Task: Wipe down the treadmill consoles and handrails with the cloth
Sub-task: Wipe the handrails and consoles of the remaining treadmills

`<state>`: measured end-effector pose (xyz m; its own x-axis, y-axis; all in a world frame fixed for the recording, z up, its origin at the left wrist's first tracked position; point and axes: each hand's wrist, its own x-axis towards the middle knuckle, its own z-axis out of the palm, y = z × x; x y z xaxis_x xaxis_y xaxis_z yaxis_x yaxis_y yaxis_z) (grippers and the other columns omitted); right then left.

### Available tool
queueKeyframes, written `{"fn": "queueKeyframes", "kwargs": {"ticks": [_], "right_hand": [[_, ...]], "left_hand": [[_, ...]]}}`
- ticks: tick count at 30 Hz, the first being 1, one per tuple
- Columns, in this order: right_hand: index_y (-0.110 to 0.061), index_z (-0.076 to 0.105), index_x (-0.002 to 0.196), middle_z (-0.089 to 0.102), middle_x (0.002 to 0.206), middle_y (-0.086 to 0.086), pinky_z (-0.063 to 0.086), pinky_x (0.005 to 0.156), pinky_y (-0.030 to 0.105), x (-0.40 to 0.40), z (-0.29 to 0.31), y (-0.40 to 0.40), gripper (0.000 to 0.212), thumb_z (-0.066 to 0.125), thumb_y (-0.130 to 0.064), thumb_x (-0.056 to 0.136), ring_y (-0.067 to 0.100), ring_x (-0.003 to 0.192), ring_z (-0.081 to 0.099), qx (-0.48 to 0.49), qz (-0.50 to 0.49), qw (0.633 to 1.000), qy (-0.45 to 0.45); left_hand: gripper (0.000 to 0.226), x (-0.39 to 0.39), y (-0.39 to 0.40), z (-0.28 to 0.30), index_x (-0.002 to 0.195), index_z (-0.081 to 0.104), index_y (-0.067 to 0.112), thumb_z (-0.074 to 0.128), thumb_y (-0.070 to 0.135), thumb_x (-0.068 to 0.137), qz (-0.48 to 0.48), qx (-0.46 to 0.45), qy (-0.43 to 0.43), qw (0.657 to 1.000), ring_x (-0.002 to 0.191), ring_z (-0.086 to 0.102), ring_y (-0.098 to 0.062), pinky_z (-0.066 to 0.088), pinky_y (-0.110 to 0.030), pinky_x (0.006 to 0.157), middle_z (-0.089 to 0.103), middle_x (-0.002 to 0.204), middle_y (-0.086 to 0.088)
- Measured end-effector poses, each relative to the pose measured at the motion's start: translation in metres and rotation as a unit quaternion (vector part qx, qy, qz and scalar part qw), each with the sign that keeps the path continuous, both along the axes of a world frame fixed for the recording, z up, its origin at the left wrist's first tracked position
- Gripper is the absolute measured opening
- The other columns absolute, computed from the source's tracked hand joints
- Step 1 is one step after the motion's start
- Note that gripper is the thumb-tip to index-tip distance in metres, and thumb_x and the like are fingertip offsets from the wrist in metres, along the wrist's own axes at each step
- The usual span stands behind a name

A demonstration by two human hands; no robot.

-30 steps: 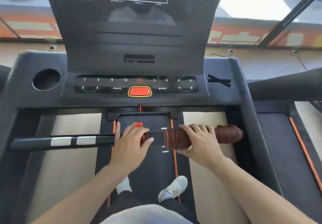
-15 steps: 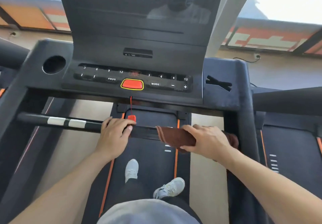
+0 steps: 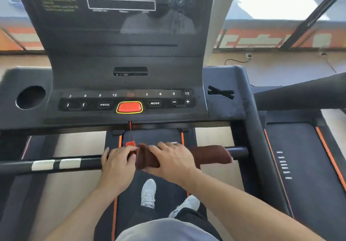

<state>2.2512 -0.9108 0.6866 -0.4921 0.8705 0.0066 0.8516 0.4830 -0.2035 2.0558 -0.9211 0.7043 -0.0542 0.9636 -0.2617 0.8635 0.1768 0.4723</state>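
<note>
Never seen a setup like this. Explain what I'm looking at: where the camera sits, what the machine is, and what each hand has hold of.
There is one picture, from a camera worn on a person's head, looking forward and down. No robot here: these are two bare hands.

The machine is a treadmill. The sloped panel is its console, with numbered buttons and a red stop button. A dark screen stands above it. A black handrail runs crosswise in front of the person, over the belt, where their shoes stand.

The right hand grips a brown cloth wrapped around the handrail. The left hand grips the bare rail just beside it. A red clip on a red cord hangs from the console by the left fingers.
</note>
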Motion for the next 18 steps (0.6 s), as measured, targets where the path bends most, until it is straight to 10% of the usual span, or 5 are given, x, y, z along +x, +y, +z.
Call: {"fn": "queueKeyframes", "kwargs": {"ticks": [12,18], "right_hand": [[-0.028,0.058,0.139,0.068,0.118,0.0,0.043,0.101,0.037,0.182,0.013,-0.028,0.066,0.069,-0.063,0.084,0.025,0.106,0.063,-0.019,-0.117,0.99,-0.07],[-0.025,0.067,0.133,0.062,0.142,0.0,0.035,0.12,0.04,0.131,0.01,-0.091,0.053,0.075,-0.043,0.084,0.023,0.14,0.049,0.053,-0.381,0.912,0.146]], "left_hand": [[0.043,0.085,0.028,0.031,0.134,0.055,0.025,0.067,0.028,0.093,-0.189,0.042,-0.084,0.977,0.128,0.048,-0.019,0.031,-0.044,0.112,0.063,0.127,0.01],[0.094,0.155,0.08,0.031,0.133,0.061,0.01,0.022,0.084,0.088,-0.276,-0.283,0.058,0.917,0.126,0.057,-0.033,0.043,-0.041,0.105,0.062,0.135,-0.016]]}}
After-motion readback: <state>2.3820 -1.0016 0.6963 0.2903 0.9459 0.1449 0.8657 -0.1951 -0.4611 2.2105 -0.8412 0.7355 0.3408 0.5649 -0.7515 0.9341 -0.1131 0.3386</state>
